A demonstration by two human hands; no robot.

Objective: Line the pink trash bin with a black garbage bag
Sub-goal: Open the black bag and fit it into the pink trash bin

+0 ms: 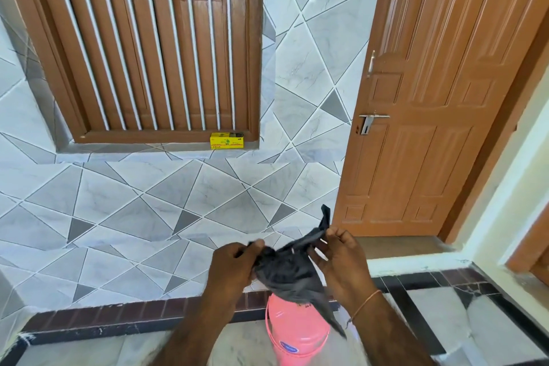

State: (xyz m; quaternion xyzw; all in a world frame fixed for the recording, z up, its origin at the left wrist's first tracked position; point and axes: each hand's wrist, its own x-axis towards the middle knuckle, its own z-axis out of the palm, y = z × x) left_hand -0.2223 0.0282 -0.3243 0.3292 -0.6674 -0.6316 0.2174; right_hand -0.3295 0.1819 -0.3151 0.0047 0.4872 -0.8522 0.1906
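Head view shows me both hands, left hand (234,261) and right hand (338,258), pinching the soft, light black bag (288,272) at its edges, pink bin (294,327) at six o'clock.

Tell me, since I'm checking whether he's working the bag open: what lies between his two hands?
In the head view, only the crumpled black garbage bag spans between the left hand and right hand, above the pink trash bin.

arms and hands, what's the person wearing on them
Both forearms are bare, with no sleeves in view and no gloves. The right hand has a thin orange-gold thread or bangle round its wrist. The left hand and its wrist show nothing worn: no ring, watch or band.
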